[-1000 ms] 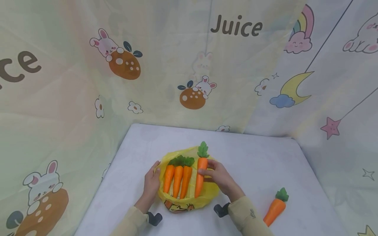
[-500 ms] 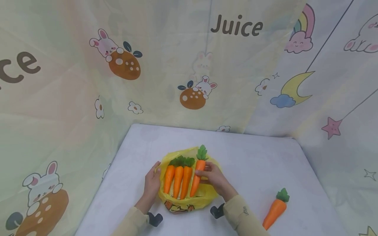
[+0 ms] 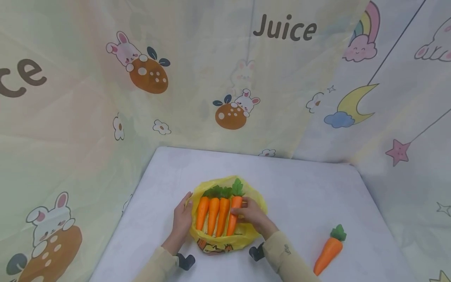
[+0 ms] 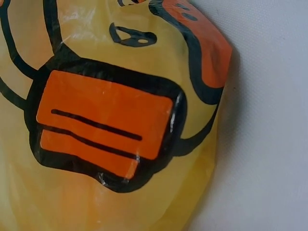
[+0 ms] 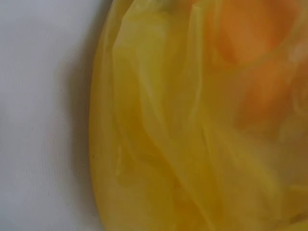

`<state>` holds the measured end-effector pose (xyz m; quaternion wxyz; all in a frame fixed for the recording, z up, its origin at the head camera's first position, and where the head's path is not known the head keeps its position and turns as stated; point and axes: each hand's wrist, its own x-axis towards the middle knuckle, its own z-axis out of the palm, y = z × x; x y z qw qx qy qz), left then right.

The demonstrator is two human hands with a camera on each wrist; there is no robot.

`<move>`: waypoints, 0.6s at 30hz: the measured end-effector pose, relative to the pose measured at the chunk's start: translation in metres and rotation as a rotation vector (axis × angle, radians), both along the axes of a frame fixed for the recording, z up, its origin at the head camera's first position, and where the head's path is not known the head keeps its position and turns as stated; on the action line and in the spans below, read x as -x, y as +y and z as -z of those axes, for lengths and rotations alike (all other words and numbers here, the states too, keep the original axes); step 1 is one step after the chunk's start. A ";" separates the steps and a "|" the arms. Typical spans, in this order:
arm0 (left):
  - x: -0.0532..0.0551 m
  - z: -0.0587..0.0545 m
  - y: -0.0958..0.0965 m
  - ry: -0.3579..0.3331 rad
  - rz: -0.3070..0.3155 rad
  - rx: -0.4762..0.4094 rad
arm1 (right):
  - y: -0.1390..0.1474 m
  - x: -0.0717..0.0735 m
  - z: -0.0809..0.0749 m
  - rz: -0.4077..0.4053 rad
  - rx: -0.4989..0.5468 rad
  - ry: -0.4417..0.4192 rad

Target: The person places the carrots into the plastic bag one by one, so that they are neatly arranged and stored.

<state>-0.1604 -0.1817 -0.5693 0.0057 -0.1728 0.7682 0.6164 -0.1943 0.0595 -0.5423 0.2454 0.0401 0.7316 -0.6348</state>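
Note:
A yellow plastic bag (image 3: 249,238) lies with its mouth spread wide on the white table. Three orange carrots with green tops, one of them this middle carrot (image 3: 213,216), lie side by side inside it. My right hand (image 3: 257,216) pinches a fourth carrot (image 3: 232,221) between thumb and fingers, just right of that row and within the bag's mouth. On the other side my left hand (image 3: 181,220) holds the bag's left rim. The left wrist view is filled by the bag's printed side (image 4: 106,125); the right wrist view has its creased yellow film (image 5: 144,159), with orange showing through.
Another carrot (image 3: 328,252) lies alone on the table (image 3: 299,192), to the right of my right forearm. Cloth walls (image 3: 190,78) with cartoon prints surround the table's back and sides. Dark wrist-worn devices, such as the left one (image 3: 186,261), hang below my sleeves.
My right hand has moved left and slightly down with its carrot, bringing it beside the row in the bag. The left hand stays at the rim. The head view has shifted slightly.

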 end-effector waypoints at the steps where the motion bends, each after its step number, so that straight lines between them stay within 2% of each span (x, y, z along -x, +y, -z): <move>1: 0.000 -0.001 0.000 0.000 0.000 0.003 | -0.001 0.000 -0.001 -0.005 -0.011 0.002; 9: 0.001 -0.002 -0.001 0.018 0.003 -0.016 | -0.003 -0.001 0.000 -0.062 -0.055 -0.009; 18: 0.001 -0.001 -0.001 0.009 -0.001 -0.016 | -0.005 0.005 0.011 -0.036 -0.171 0.006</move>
